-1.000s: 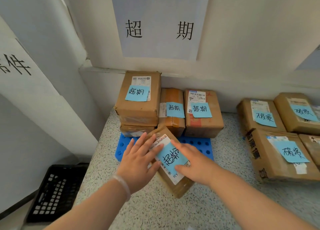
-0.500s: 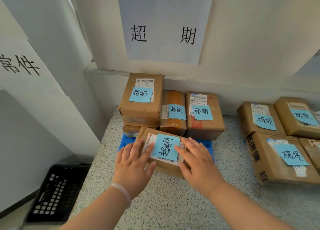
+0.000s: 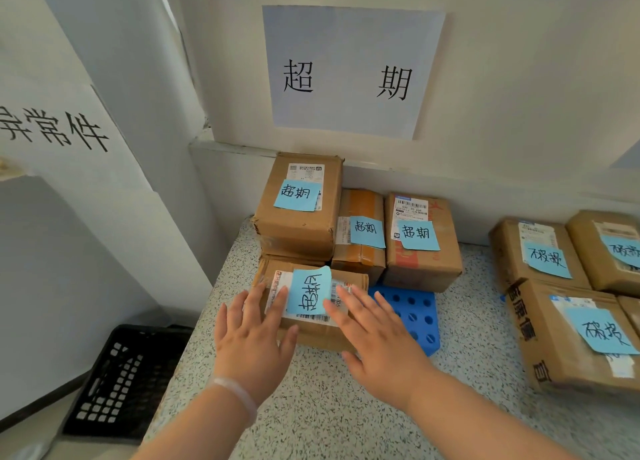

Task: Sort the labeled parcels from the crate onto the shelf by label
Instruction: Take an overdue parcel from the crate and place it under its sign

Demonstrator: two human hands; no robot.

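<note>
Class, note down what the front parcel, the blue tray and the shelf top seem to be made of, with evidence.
Front parcel: brown cardboard, matte, creased edges.
Blue tray: moulded plastic, smooth sheen, regular round holes.
Shelf top: speckled stone or terrazzo look, possibly laminate imitation.

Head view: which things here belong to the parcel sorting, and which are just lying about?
Job: brown cardboard parcel with blue sticky note, under left hand and right hand; sorted brown parcels behind it; white paper wall sign; black plastic crate; speckled stone shelf.
Lying about: blue perforated plastic board, partly under parcels.
</note>
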